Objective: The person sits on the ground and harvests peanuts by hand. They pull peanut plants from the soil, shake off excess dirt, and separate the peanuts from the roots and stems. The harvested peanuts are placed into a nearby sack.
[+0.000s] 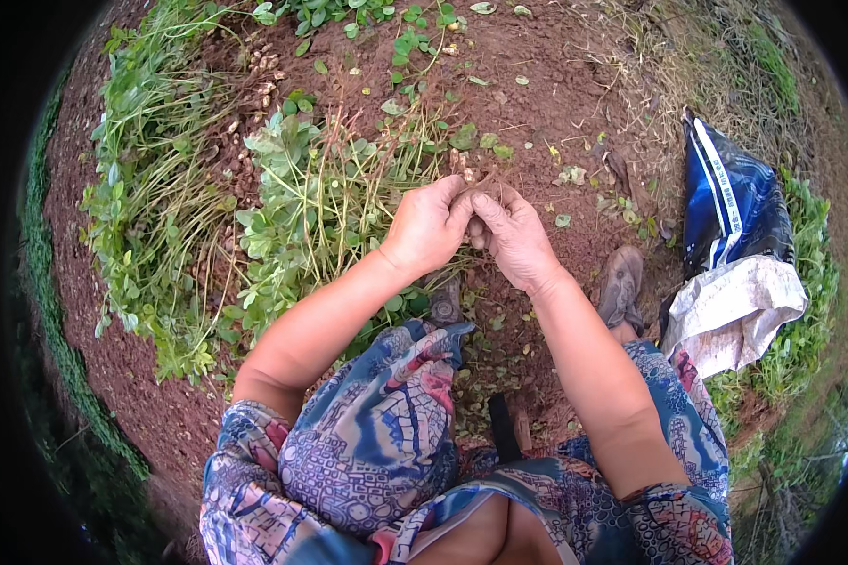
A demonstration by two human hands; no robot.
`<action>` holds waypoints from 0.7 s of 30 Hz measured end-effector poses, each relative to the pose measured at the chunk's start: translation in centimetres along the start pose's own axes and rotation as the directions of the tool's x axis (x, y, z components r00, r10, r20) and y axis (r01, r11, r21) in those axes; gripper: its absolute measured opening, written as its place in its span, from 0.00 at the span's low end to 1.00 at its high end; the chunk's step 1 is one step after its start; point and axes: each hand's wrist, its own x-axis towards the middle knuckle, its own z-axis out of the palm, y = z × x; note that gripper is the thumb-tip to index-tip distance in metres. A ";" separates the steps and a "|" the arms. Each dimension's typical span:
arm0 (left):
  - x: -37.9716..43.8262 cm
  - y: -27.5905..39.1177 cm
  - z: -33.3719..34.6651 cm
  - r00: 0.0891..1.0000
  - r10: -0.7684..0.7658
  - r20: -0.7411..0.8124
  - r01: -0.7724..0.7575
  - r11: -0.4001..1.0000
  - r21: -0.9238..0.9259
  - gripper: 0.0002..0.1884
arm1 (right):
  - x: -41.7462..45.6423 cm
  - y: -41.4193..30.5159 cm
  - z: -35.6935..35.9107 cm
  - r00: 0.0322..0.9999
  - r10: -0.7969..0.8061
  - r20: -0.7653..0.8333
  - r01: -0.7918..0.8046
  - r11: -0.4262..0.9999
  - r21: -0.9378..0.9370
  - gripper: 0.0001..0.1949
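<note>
My left hand (427,222) and my right hand (516,236) meet in front of me, thumbs and fingertips almost touching. Thin brown peanut roots (493,181) stick out from between the fingers of both. A few peanut pods (468,174) show just beyond my left fingertips; whether they hang from these roots or lie on the soil, I cannot tell. Under and left of my left hand lies a heap of pulled peanut plants (325,191), leaves to the left and reddish roots upward. My curled fingers hide most of what they pinch.
A second row of pulled peanut plants (162,205) lies farther left, with loose peanut pods (263,67) at its upper end. On the right, a blue and white woven sack (738,191) bears writing; its pale mouth (738,311) gapes near my shoe (620,282). Reddish soil (537,92) stretches ahead.
</note>
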 end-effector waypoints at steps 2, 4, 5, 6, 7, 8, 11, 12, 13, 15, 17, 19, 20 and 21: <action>0.1 -0.8 -0.8 0.993 0.096 0.062 -0.101 0.991 0.092 0.08 | -0.4 -0.7 -0.1 0.999 -0.009 0.047 0.018 0.979 -0.204 0.12; -0.2 -1.0 -1.7 0.979 0.154 0.130 -0.177 0.967 0.186 0.07 | -1.0 -1.5 -0.1 0.994 -0.003 0.111 0.045 0.927 -0.372 0.13; -0.5 -1.0 -1.7 0.971 0.193 0.144 -0.218 0.958 0.186 0.07 | -1.1 -2.1 -0.6 0.984 0.028 0.174 0.060 0.877 -0.476 0.13; -1.0 -1.3 -1.6 0.961 0.230 0.155 -0.257 0.949 0.185 0.07 | -1.3 -2.8 -1.3 0.970 0.068 0.233 0.081 0.815 -0.574 0.13; -1.4 -1.5 -1.5 0.949 0.268 0.164 -0.296 0.937 0.185 0.06 | -1.3 -3.3 -2.0 0.951 0.113 0.288 0.113 0.741 -0.662 0.13; -1.7 -2.0 -1.4 0.982 0.158 0.106 -0.163 0.986 0.040 0.06 | -1.4 -3.7 -2.7 0.911 0.209 0.355 0.155 0.625 -0.765 0.13; -1.1 -4.0 -4.4 0.991 0.015 0.130 -0.045 0.971 0.236 0.08 | -1.7 -5.7 -4.1 0.799 0.557 0.227 -0.241 0.642 -0.728 0.10; -1.1 -3.7 -4.8 0.983 0.069 0.170 -0.120 0.942 0.314 0.10 | -1.6 -5.6 -4.9 0.890 0.427 0.161 -0.245 0.745 -0.621 0.09; -1.3 -3.2 -4.7 0.974 0.058 0.220 -0.141 0.912 0.385 0.10 | -1.5 -4.9 -5.2 0.963 0.235 0.132 -0.166 0.903 -0.395 0.09; -1.5 -2.0 -4.0 0.949 0.024 0.315 -0.193 0.832 0.519 0.10 | -0.5 -4.3 -5.3 0.990 0.128 0.052 -0.101 0.929 -0.355 0.13; -2.0 -2.1 -3.0 0.920 0.150 0.361 -0.339 0.766 0.546 0.10 | -0.1 -3.4 -2.9 0.965 0.257 0.057 -0.224 0.916 -0.332 0.17; -2.0 -1.9 -2.3 0.906 0.179 0.384 -0.374 0.765 0.525 0.11 | 0.1 -1.9 -1.1 0.952 0.289 0.097 -0.210 0.854 -0.476 0.15; -1.8 -1.7 -2.1 0.912 0.113 0.394 -0.326 0.781 0.532 0.12 | 0.2 -0.7 -1.2 0.973 0.223 0.064 -0.170 0.873 -0.456 0.14; -1.7 -1.7 -1.9 0.916 0.039 0.400 -0.271 0.795 0.543 0.13 | 0.1 0.2 -0.9 0.986 0.161 0.034 -0.131 0.890 -0.436 0.14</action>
